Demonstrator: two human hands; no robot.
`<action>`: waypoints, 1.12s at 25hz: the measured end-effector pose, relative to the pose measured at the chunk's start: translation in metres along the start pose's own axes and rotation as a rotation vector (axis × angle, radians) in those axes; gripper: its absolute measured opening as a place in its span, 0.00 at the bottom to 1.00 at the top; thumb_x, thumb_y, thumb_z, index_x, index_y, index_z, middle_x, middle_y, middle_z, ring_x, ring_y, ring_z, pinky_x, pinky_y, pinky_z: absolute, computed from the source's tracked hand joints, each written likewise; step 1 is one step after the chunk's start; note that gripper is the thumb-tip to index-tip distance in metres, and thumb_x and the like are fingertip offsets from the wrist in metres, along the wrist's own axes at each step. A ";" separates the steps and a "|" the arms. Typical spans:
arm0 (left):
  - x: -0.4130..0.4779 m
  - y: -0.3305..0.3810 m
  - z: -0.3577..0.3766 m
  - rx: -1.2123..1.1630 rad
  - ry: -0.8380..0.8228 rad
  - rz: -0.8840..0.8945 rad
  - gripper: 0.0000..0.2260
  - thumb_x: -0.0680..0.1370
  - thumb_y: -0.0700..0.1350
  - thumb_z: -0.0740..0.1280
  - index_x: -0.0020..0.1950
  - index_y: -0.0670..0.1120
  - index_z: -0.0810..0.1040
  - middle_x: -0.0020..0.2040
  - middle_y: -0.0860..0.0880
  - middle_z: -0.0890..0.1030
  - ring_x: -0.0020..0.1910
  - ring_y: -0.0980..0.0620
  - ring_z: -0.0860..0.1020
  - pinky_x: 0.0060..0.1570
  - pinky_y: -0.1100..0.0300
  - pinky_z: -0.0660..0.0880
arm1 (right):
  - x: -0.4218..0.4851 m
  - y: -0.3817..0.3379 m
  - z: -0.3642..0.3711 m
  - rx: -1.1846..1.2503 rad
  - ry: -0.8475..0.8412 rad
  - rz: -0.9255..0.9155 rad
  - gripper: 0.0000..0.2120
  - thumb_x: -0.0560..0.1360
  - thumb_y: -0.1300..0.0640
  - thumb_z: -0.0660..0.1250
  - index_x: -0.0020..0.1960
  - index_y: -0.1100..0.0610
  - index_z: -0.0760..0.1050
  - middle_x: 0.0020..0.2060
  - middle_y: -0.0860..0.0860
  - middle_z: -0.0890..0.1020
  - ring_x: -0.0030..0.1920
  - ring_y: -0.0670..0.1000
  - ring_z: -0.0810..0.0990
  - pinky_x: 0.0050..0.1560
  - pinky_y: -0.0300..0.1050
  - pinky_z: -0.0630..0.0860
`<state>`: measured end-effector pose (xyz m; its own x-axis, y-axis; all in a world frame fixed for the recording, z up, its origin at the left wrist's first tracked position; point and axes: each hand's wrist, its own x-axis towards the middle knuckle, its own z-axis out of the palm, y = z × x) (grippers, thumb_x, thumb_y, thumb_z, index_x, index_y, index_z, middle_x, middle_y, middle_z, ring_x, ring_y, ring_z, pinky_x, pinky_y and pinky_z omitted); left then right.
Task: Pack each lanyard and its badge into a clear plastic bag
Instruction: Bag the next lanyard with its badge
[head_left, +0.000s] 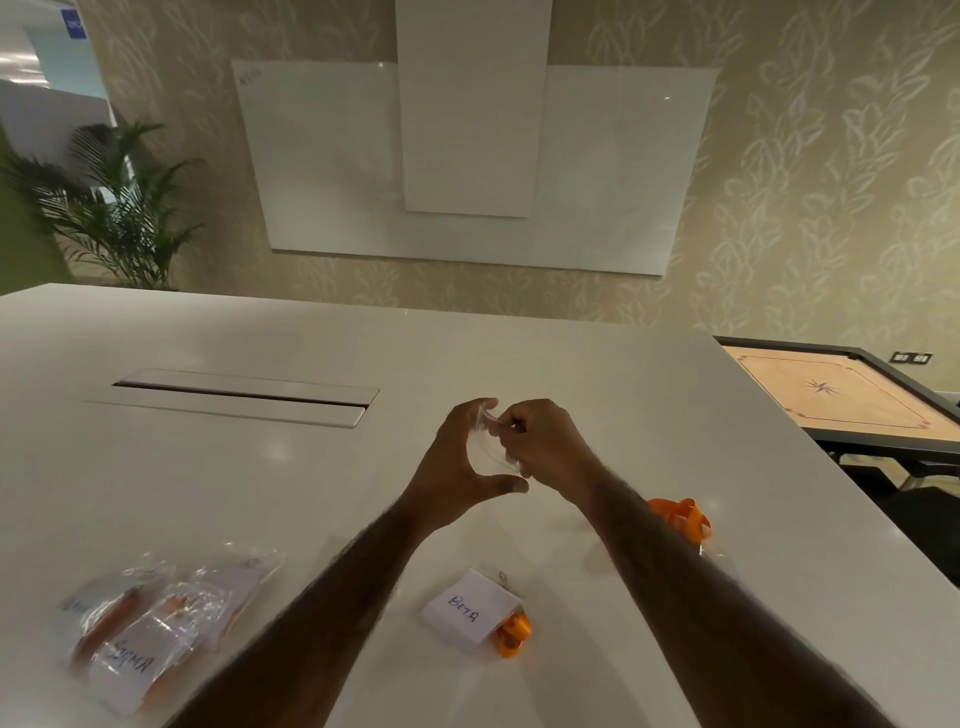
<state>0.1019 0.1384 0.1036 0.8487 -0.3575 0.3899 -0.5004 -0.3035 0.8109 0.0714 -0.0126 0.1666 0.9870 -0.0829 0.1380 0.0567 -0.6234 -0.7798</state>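
Left hand (457, 457) and right hand (540, 441) pinch clear bag (493, 441), orientation unclear.

Dim warm indoor light, soft shadows, wide-angle bending at edges, slight blur

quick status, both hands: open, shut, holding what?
Left hand: fingers and thumb curled round the clear plastic bag, holding it.
Right hand: pinching the same bag.
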 end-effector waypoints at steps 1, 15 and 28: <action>-0.001 0.001 0.001 0.003 -0.012 0.004 0.45 0.61 0.52 0.85 0.73 0.58 0.64 0.67 0.63 0.72 0.68 0.63 0.70 0.64 0.68 0.67 | -0.001 -0.001 0.001 -0.024 0.010 -0.007 0.09 0.79 0.56 0.66 0.48 0.59 0.83 0.34 0.51 0.83 0.28 0.45 0.77 0.30 0.40 0.73; -0.005 -0.003 -0.007 0.054 0.095 0.023 0.30 0.69 0.46 0.80 0.65 0.56 0.68 0.54 0.57 0.80 0.56 0.60 0.78 0.52 0.75 0.70 | -0.013 0.002 -0.009 0.247 0.097 0.103 0.15 0.81 0.47 0.64 0.47 0.58 0.80 0.35 0.54 0.85 0.25 0.49 0.77 0.25 0.40 0.69; -0.019 -0.006 -0.025 0.039 0.085 0.032 0.36 0.71 0.42 0.78 0.74 0.54 0.66 0.55 0.55 0.78 0.58 0.57 0.77 0.55 0.78 0.67 | -0.056 0.035 0.047 -0.630 -0.719 0.127 0.38 0.69 0.47 0.79 0.74 0.54 0.69 0.69 0.55 0.70 0.66 0.56 0.70 0.61 0.48 0.73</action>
<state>0.0930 0.1688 0.1019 0.8426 -0.2923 0.4523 -0.5326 -0.3280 0.7802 0.0248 0.0068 0.1022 0.8484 0.1867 -0.4953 0.0584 -0.9630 -0.2629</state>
